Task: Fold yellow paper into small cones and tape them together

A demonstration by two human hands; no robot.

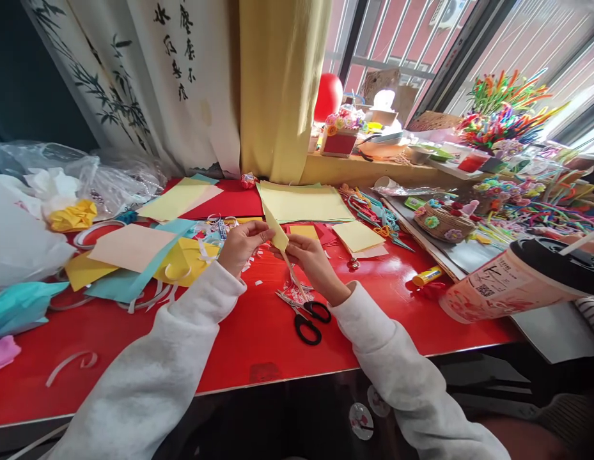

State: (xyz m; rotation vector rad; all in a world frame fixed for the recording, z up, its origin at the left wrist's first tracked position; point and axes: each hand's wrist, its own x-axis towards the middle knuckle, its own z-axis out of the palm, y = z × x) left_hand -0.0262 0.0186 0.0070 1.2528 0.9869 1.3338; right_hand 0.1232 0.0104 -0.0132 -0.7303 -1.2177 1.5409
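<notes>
Between my hands is a folded piece of pale yellow paper (276,231), raised a little above the red table (239,345). My left hand (243,246) pinches its left edge between thumb and fingers. On the other side, my right hand (312,260) grips the lower right part, with the fingers partly hiding it. A narrow pale strip (291,271) hangs below the paper; whether it is joined to it, I cannot tell. Black-handled scissors (308,329) lie under my right hand, blades partly spread, next to small paper scraps (259,282).
Yellow sheets (306,203) are stacked at the back. Coloured paper pieces (133,248) and plastic bags (66,169) fill the left. To the right are a lidded drink cup (498,287), a glue stick (427,276) and a flower-decorated basket (445,222). Craft supplies crowd the windowsill.
</notes>
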